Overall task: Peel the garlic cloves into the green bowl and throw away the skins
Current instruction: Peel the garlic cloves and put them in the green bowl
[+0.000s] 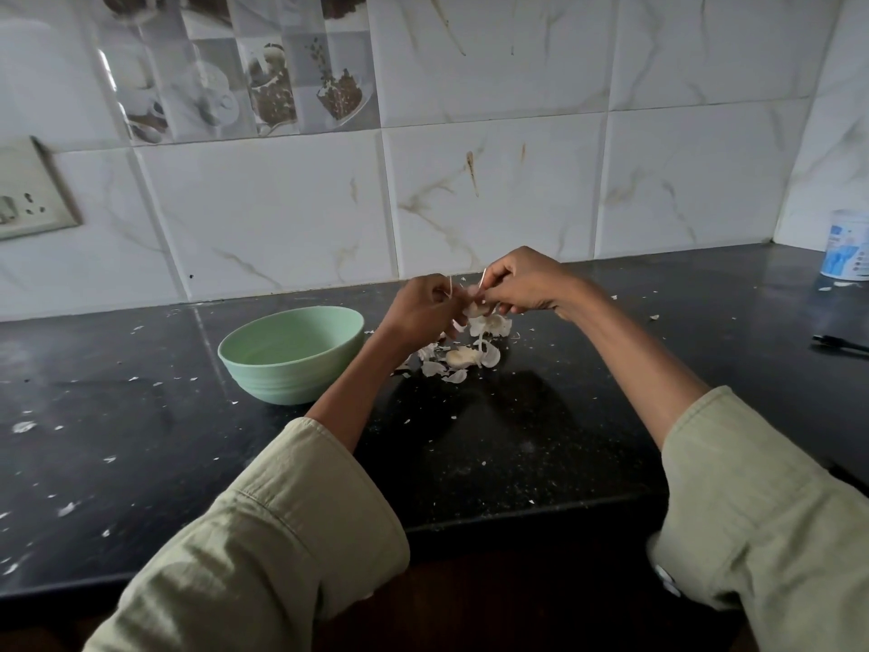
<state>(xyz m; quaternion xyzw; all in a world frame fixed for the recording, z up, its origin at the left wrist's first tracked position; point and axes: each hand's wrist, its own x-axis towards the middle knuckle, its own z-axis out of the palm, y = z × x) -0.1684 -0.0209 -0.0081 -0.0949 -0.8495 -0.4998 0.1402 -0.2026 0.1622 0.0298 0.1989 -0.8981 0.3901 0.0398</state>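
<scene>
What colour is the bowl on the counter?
Pale mint green; the bowl shows clearly in the head view.

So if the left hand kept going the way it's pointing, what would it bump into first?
Probably the right hand. The left hand points toward it, with the garlic clove pinched between them, so clove first, though depth is unclear.

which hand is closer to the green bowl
Left. The left hand works just right of the green bowl's rim, above the garlic skins. The right hand is farther right, beyond the left hand.
</scene>
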